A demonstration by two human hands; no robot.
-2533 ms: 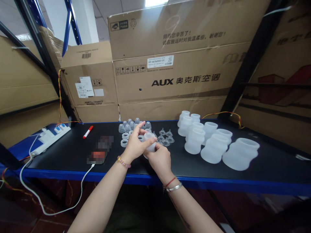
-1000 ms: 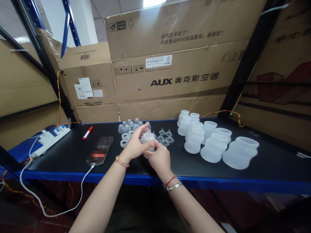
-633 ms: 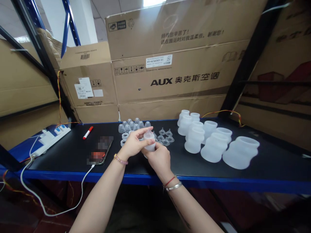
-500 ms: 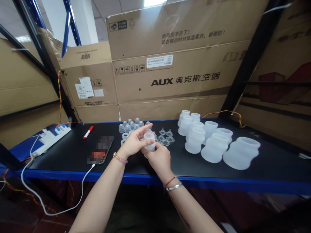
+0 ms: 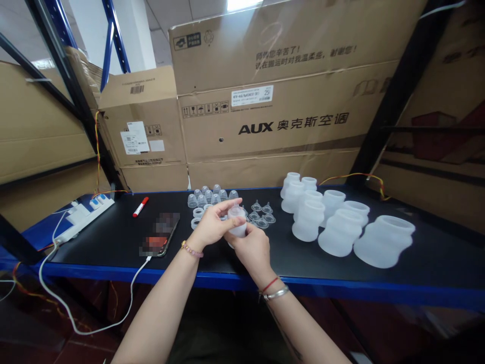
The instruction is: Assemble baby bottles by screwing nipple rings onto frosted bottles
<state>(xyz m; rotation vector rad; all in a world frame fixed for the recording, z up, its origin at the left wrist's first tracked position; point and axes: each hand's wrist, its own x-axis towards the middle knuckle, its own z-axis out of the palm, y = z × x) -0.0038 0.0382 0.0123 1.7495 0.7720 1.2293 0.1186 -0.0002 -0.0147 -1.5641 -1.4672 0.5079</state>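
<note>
A: What's your surface [image 5: 113, 240] carrying?
B: Frosted bottles [image 5: 340, 233], standing upright at your right
A: And your hands?
B: Your left hand [image 5: 215, 223] and right hand [image 5: 253, 253] both have fingers closed round one frosted container [image 5: 237, 230], near the front edge
A: Smaller parts?
B: Beyond it, clear domes [image 5: 202, 200], teats [image 5: 261, 223], rings [image 5: 197, 213]

Held bottle [image 5: 237, 228] is a frosty milky white, same as the bottles [image 5: 383, 243] over on the right. Caps [image 5: 202, 200] in the far middle are just clear. Tabletop's [image 5: 102, 247] black with a blue edge [image 5: 322, 286], marker's [image 5: 141, 207] red and white. Cardboard's [image 5: 303, 146] tan with black print, bracelet's [image 5: 193, 250] pink with gold bits, bangle's [image 5: 278, 293] silver.
</note>
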